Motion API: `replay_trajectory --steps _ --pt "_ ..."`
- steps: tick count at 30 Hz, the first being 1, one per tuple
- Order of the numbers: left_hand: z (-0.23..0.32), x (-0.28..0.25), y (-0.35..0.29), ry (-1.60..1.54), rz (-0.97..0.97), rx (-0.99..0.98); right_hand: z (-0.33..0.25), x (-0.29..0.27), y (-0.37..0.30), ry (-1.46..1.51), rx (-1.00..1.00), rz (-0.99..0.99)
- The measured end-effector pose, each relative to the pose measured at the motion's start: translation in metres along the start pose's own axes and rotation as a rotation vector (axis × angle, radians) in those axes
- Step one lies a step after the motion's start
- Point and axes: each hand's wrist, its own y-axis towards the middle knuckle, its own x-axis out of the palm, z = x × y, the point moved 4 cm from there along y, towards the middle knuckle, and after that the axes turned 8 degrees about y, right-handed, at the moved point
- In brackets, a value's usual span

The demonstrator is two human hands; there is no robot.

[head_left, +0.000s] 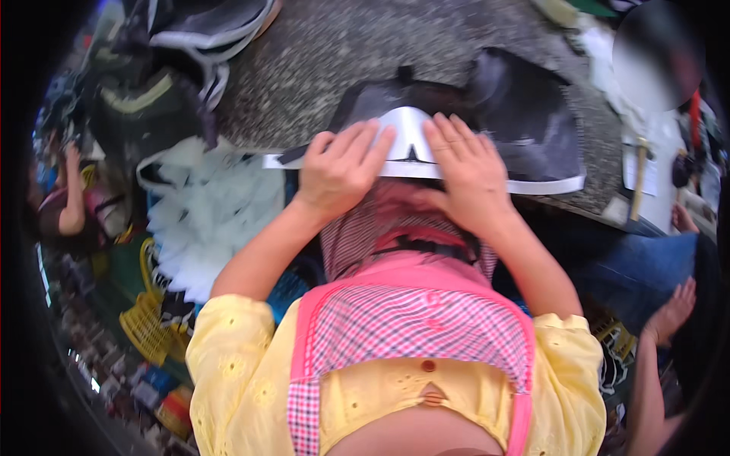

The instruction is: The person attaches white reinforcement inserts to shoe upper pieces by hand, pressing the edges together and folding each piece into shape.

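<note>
Evidently pressing rather than clasping, with a flat-fingered grip: left hand (338, 169) at the left flank of a glossy white arched piece (404, 131) with a small dark notch (413, 154), right hand (473, 176) at its right flank. Fingers stretched out on both; impossible to tell about any fingertip hooked underneath.

As for the white piece, lies directly in front of the body at the near edge of the speckled grey surface (304, 87), seemingly on top of a broad black sheet panel (528, 129) edged with a narrow white strip (544, 185).

Looks light, thin and bendable, probably smooth enough to slide under dry fingers and likely to crease around the notch. Best held down by both flanks, clear of that notch. Seems stiffer in the black panel, so better steadied close to the strip.

Wrists set low over the edge, forearms (262, 247) slanting inward from wide, bent elbows, fingers pointing away from the body.

Farther out, left of the left forearm, a heap of frilly translucent white pieces (217, 213); beyond it, black shaped pieces with pale edging (209, 34). Down at left, a yellow plastic basket (144, 330); well apart at right, a co-worker's hand (673, 311).
</note>
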Motion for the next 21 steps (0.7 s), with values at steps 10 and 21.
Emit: replay_trajectory --steps 10,21 --pt "0.005 -0.089 0.106 -0.009 0.078 0.193 -0.013 -0.085 0.017 -0.097 0.026 0.639" --pt "-0.036 -0.082 0.119 -0.483 -0.282 0.199 -0.008 -0.076 0.027 0.431 -0.077 0.072"
